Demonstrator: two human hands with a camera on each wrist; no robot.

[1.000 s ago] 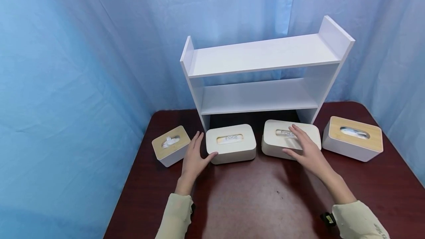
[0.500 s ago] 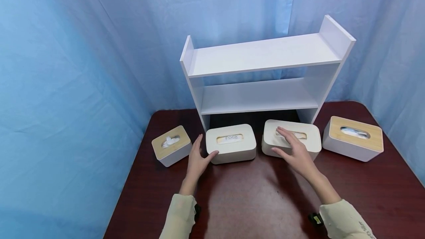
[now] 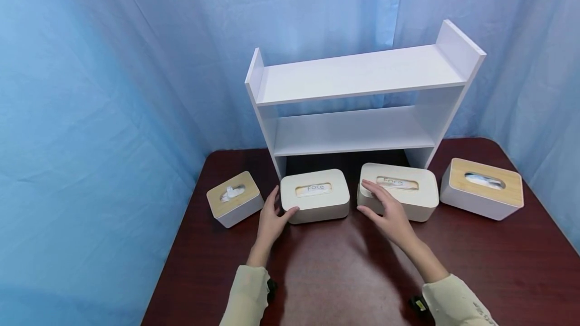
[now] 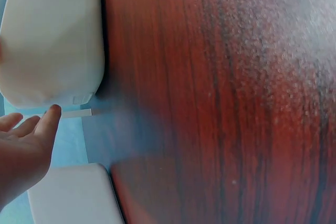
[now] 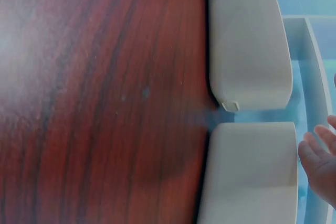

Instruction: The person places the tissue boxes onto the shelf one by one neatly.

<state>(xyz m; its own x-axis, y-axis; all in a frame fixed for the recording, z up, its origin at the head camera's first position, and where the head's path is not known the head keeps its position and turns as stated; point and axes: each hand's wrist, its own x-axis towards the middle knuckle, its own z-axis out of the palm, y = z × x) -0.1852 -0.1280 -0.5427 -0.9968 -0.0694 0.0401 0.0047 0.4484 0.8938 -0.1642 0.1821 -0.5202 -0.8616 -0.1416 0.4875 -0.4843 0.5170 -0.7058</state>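
Note:
In the head view, my left hand is at the left end of a cream tissue box, thumb at its front left corner. The left wrist view shows the fingers loosely extended by that box end; whether they touch it is hard to tell. My right hand hovers at the left part of a second cream tissue box, thumb and fingers spread apart. In the right wrist view its fingers are beside that box, holding nothing. Both cream boxes have a slotted lid with a packet marked "Face" inside.
A white two-tier shelf stands behind the cream boxes. A small wood-topped tissue box sits to the left, a larger wood-topped one to the right. All rest on a dark red table before blue curtains.
My right hand has moved left across the right cream box, from its middle to its left end. My left hand has shifted slightly right and nearer to me. The boxes have stayed put.

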